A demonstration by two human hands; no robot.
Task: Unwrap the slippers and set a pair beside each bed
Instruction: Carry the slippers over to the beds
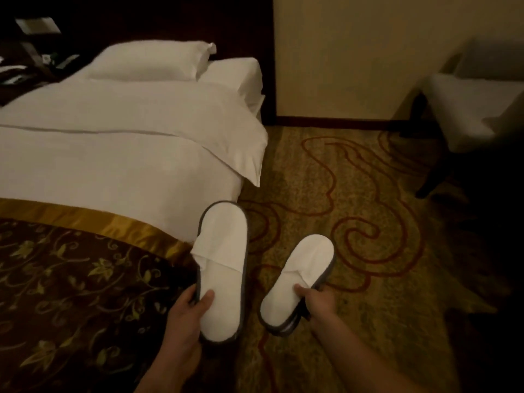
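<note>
Head view: Low in the centre of the frame, a person's left hand (189, 309) grips the near end of a flat white cloth slipper with a grey rim (224, 265), thumb on top and fingers curled under its edge. The slipper points toward the top of the frame, its far end overlapping the bed's side in the picture. Just right of it, the right hand (319, 303) pinches the side of a second white grey-rimmed slipper (297, 279), thumb across the upper face, fingers beneath. A further grey edge shows under this one; whether it is another slipper cannot be told. The two slippers are held side by side, not touching, above the olive carpet with red swirls (354, 217). The bed with white duvet (113, 143) fills the left half, with a white pillow (150, 62) at upper left and a dark floral runner with gold band (71, 293) at lower left. A pale upholstered chair (476, 109) stands at the right edge, near a cream wall (354, 52).
</note>
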